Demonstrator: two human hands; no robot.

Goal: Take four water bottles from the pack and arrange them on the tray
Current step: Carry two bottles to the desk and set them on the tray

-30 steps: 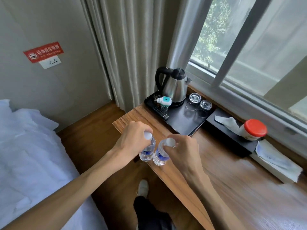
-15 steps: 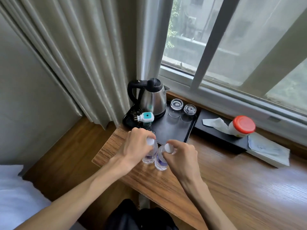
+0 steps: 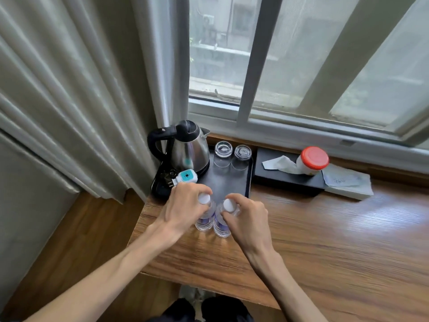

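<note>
Clear bottles [image 3: 204,223], one gripped in each hand [image 3: 183,209].

Two gripped bottles [image 3: 212,219] before tray [image 3: 232,182]

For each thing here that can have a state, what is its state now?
Left bottle: capped, upright, held by left hand.
Right bottle: capped, upright, held by right hand.
Kettle: lid shut, on tray.
Two glasses: upside down, on tray.
Jar: red lid on.
Window: looks shut.
</note>
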